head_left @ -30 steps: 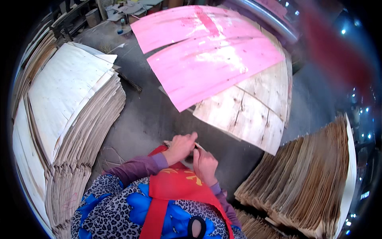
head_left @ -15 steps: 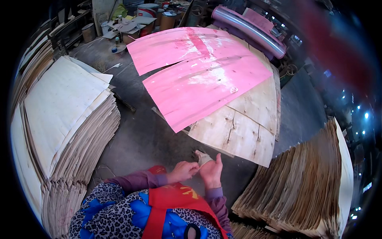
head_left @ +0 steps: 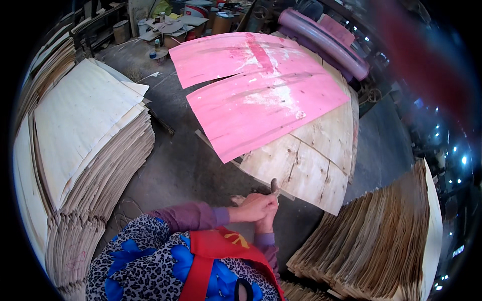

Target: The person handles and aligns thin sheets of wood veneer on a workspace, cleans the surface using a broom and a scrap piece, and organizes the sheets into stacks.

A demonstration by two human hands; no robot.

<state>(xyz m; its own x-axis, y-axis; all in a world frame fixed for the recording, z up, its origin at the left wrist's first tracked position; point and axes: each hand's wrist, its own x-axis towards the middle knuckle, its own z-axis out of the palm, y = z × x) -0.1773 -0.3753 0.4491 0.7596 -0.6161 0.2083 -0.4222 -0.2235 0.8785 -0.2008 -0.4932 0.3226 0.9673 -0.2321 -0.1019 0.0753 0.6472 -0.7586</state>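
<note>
My left hand (head_left: 254, 207) reaches across in front of my right hand. Its fingers are closed at my right thumb, which points up and has a dark, dirty-looking tip; whether a cover sits on it is hard to tell. My right hand (head_left: 268, 221) is held palm toward me, mostly hidden behind the left. Past the left hand's far side show its outstretched fingers, wrapped in a worn, off-white covering (head_left: 238, 199). Just beyond both hands lies a pale wood veneer sheet (head_left: 311, 173), with a split pink-coated sheet (head_left: 266, 105) over it.
A tall stack of pale veneer sheets (head_left: 83, 133) stands on the left. Brown-edged sheets (head_left: 366, 231) are piled at the right. Behind the pink sheet is a pink-stained roller machine (head_left: 324, 42). Buckets (head_left: 197, 9) and clutter sit at the back left.
My left hand has moved right, from the pale covering on my right hand to the right thumb, and now crosses over the palm. The view has shifted slightly.
</note>
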